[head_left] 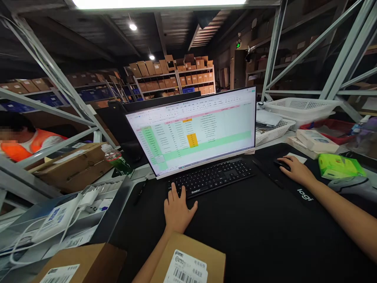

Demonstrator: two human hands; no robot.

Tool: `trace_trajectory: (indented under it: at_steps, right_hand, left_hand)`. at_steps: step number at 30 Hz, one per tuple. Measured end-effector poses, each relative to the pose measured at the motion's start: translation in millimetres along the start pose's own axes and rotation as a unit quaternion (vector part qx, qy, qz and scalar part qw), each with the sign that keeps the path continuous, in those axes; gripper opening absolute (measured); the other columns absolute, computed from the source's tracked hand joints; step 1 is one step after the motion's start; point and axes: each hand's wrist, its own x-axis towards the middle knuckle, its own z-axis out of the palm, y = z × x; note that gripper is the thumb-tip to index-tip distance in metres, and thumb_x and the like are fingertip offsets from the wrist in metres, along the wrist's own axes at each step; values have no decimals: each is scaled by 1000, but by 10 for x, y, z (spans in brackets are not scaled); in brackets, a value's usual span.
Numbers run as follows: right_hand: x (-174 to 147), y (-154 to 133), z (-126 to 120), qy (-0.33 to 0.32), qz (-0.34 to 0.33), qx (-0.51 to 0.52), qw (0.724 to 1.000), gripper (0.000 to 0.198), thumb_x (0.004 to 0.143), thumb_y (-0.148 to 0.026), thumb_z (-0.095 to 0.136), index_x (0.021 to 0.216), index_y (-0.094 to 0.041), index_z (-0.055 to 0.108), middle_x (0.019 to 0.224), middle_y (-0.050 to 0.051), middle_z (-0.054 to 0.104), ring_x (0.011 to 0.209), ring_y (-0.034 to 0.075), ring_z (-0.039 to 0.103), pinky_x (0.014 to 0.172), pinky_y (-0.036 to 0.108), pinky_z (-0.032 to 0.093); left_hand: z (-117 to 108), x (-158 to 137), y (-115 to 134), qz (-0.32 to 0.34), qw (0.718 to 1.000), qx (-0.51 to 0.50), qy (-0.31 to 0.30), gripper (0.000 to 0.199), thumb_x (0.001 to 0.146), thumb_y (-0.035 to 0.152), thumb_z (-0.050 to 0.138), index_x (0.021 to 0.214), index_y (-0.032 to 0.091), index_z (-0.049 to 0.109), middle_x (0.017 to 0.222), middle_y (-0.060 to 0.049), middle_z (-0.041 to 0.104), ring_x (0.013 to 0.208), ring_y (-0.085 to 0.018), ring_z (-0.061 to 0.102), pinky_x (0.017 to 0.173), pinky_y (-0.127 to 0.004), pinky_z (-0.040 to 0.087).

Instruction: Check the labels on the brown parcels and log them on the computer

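Observation:
My left hand (177,208) lies with its fingers spread, fingertips over the left end of a black keyboard (218,176). My right hand (297,169) is curled over a dark computer mouse (282,164), which it mostly hides, on a black desk mat (235,232). Behind the keyboard, a monitor (203,129) shows a spreadsheet with green, pink and orange cells. A cardboard box (216,259) with a white barcode label stands in front, covering part of my left forearm. Between the keyboard and the mouse lies a thin dark strip-like item (268,174).
A second labelled box (97,259) and a grey tray (118,208) with cables and a charger are at the left, near a green bottle (118,159). White baskets (300,106) and a green pack (340,166) sit right. Beyond metal frames, a person in an orange vest (44,139) appears.

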Motion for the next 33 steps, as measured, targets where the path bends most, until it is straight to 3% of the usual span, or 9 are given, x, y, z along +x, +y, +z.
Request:
trace_trajectory:
  at_steps: [12,24,33]
  right_hand:
    - [34,119,181,50,-4,25,998,48,86,-47,49,119,-20,71,122,15,61,115,32,64,104,47,52]
    - [25,112,169,48,-8,32,998,46,86,-45,50,117,-19,70,123,16,60,115,34,63,105,50,51]
    - [-28,-34,-13,11,14,-18,1000,46,92,-44,48,128,-21,67,132,14,58,112,31,65,100,45,54]
  left_hand:
    - [42,-7,2,7,1000,-15,-4,68,94,52,52,148,11,52,159,-28,37,136,-41,47,102,-50,45]
    - [2,-19,2,0,1000,-11,-17,67,95,51,52,148,12,51,159,-27,38,135,-40,48,103,-50,44]
    - [31,-18,6,6,1000,1,1,65,96,50,50,146,9,53,156,-28,40,132,-39,49,100,-49,46]
